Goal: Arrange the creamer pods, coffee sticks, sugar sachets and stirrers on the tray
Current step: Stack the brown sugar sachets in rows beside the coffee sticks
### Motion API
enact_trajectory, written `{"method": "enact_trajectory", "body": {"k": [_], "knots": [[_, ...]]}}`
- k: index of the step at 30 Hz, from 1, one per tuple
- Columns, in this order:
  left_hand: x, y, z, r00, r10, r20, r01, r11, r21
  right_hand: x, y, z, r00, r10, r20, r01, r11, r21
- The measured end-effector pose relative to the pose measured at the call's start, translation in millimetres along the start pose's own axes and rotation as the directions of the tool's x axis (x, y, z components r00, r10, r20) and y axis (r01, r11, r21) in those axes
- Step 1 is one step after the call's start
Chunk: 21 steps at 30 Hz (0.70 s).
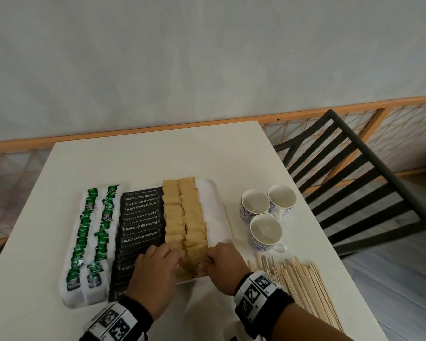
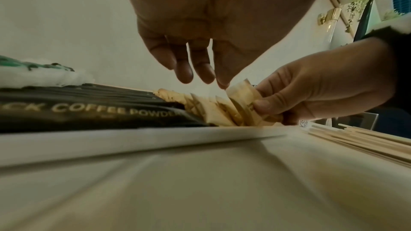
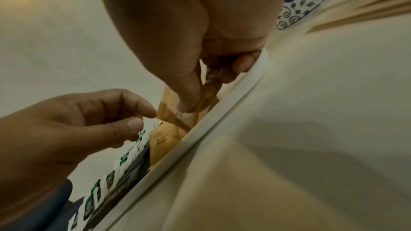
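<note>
Right hand (image 1: 222, 264): pinches brown paper sugar sachets (image 1: 193, 232) at near end of white rectangular tray (image 1: 217, 205).
Left hand (image 1: 155, 267): fingers loosely extended, touching the sachets.

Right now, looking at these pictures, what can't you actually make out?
- Near ends of the sugar sachets and coffee sticks: head view, covered by the left hand and right hand.
- Print on the sachets: right wrist view, blurred and too small.
- How many sachets the right hand pinches: left wrist view, fingers cover them.
- Stirrers: too overlapped to count.
- Tray near corner: behind the right hand.
</note>
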<state>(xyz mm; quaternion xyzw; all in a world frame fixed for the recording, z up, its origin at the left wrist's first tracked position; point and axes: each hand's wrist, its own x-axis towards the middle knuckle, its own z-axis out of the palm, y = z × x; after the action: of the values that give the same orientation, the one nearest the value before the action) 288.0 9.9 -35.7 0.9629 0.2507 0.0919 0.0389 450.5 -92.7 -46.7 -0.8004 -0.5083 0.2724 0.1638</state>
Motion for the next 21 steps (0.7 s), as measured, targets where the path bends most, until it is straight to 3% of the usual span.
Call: {"method": "enact_trajectory", "body": {"k": [13,16,21], "knots": [[-6.9,1.4,5.9,0.997,-0.043,0.06,0.046,0.998,-0.05,7.9,1.3,1.0,0.996,0.088,-0.03,-0.088,0.996,0.002],[-6.4,0.8,6.0,0.997,-0.032,0.073,0.035,0.999,-0.04,7.1,-0.3,-2.2,0.997,0.07,0.024,-0.071,0.997,0.018],[-6.3,0.4,9.2,0.998,0.008,0.059,-0.005,0.999,-0.044,6.8,-0.4,-4.8,0.993,0.121,-0.003,-0.121,0.992,0.036]]}}
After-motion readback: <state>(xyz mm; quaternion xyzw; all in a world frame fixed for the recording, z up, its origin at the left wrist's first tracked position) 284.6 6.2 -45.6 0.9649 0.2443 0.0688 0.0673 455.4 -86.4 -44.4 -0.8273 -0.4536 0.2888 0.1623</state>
